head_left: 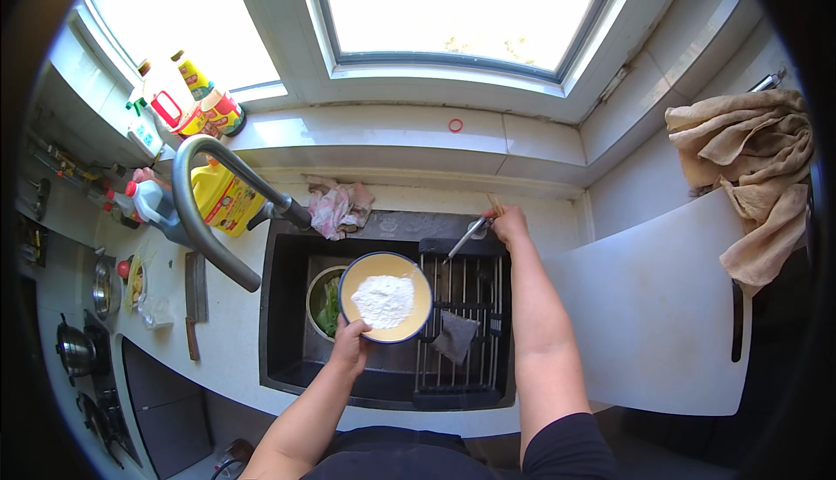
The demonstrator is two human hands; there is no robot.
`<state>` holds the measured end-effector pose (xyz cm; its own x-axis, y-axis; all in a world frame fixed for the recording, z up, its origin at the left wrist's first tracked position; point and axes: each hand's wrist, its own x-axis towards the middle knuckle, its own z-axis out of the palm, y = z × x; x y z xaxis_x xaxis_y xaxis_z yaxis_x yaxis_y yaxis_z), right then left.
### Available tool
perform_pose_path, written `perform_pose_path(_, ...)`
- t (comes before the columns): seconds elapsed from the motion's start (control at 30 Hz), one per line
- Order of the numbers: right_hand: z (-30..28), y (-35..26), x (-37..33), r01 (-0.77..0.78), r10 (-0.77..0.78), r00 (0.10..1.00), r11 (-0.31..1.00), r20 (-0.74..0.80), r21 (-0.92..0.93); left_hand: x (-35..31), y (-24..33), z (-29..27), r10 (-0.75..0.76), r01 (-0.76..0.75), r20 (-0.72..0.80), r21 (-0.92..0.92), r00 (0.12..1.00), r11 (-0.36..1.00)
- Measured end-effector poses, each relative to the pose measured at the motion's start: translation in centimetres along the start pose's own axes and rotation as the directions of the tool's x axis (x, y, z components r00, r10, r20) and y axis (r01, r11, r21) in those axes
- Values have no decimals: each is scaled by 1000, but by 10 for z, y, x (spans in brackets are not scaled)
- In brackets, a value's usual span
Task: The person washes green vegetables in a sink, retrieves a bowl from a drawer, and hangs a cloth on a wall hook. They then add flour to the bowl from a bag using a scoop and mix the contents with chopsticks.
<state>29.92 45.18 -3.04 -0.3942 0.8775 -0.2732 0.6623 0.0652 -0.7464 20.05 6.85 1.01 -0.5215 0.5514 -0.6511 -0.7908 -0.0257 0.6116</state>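
My left hand (351,345) grips the near rim of a yellowish bowl (420,310) with a dark blue edge, thumb over the rim. A heap of white powder (383,300) lies in the bowl, which hangs above the black sink (292,354). Partly hidden behind it, a round pot (313,301) with green leafy vegetables (328,306) stands in the basin. At the sink's far right corner, my right hand (512,226) is closed around thin light-brown sticks (495,204). A slim metal piece (466,240) slants down beside its fingers; whether I hold it too I cannot tell.
A grey cloth (455,336) lies on the drying rack (427,371). The curved tap (187,210) arches on the left, near a cleaver (195,293) and a yellow jug (228,199). A white board (653,306) leans at right below brown cloths (749,153); a pinkish rag (340,208) lies behind the sink.
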Motion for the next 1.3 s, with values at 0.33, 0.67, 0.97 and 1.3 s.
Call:
perform_pose_path(0.33,5,-2,-3,-38,37,994,999,-103,-7,-4,7,-12,60,-60,0,-18,998,998)
perform_pose_path(0.67,-22,-16,-27,-322,306,946,870,104,374,-6,8,5,3,-3,3,-82,1000,997)
perform_pose_path(0.97,-18,-14,-33,-268,264,962,876,67,400,-6,7,6,26,-26,-17,-21,1000,999)
perform_pose_path(1.3,-14,-16,-35,-296,303,952,880,39,371,-5,-3,32,-84,84,0,80,996,993)
